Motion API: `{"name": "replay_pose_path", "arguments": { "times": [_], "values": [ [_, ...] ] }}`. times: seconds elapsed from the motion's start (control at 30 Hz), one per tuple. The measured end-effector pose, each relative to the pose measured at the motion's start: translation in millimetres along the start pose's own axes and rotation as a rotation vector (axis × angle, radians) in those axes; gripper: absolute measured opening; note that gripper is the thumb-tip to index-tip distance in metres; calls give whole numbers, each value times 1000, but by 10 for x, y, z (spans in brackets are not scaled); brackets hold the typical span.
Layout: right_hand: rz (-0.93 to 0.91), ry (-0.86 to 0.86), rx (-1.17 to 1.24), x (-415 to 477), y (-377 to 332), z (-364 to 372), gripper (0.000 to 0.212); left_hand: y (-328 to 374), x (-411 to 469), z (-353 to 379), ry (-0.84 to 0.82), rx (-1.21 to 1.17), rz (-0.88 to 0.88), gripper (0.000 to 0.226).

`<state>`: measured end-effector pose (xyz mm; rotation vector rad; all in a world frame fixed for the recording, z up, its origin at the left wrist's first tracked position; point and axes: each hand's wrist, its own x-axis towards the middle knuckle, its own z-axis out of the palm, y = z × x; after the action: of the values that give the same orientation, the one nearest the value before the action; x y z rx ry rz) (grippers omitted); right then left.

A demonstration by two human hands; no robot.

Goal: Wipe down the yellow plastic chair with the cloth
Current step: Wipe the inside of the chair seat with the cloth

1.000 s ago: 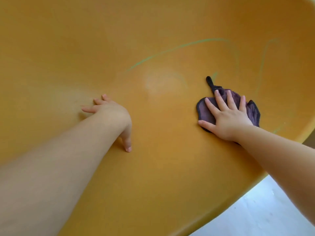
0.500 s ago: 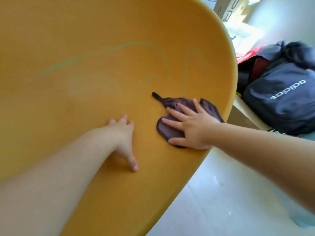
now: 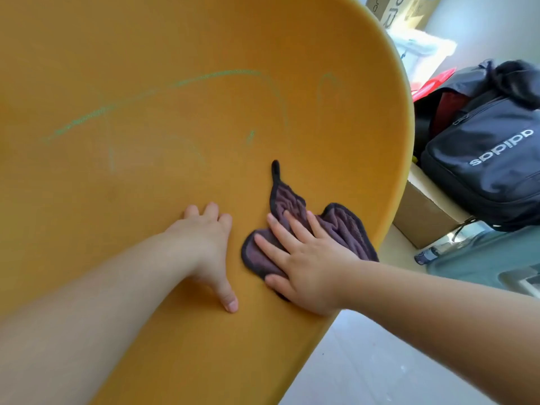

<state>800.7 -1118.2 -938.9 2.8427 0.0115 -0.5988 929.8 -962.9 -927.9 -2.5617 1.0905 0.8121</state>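
cloth [image 3: 343, 229] slid nearer left hand [image 3: 209, 244], right hand [image 3: 309, 273] flat

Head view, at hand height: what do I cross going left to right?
left hand → right hand pressing the cloth → chair rim → cardboard box → black backpack

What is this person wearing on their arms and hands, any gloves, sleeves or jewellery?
Nothing that shows. The left hand and right hand are bare, with no gloves, rings or plasters. The left forearm and right forearm are bare too: no sleeve, watch or bracelet is in view. The left thumbnail is short and unpainted.
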Motion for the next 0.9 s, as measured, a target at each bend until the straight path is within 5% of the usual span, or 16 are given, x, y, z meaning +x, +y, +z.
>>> {"name": "replay_pose_path", "arguments": {
  "times": [0.1, 0.23, 0.37, 0.57, 0.7, 0.83, 0.9],
  "values": [
    [19, 31, -214, -95, 442, -136, 87, -25, 26, 22, 3, -1, 10, 149],
    [395, 265, -540, 402, 1551, -779, 97, -53, 32, 64, 14, 17, 19, 159],
    [560, 386, -361, 948, 1373, -821, 92, -63, 28, 68, 26, 7, 24, 161],
    [314, 349, 105, 1360, 48, -279, 77, -78, 18, 85, 51, 39, 40, 160],
    [32, 274, -141, 958, 341, -193, 79, -114, 15, 128, 64, 48, 54, 159],
    [399, 391, -481, 751, 1468, -716, 91, -121, 32, 146, 54, 23, 61, 160],
    [514, 410, -467, 840, 1545, -851, 89, -127, 41, 150, 53, 18, 63, 161]
  ]
}}
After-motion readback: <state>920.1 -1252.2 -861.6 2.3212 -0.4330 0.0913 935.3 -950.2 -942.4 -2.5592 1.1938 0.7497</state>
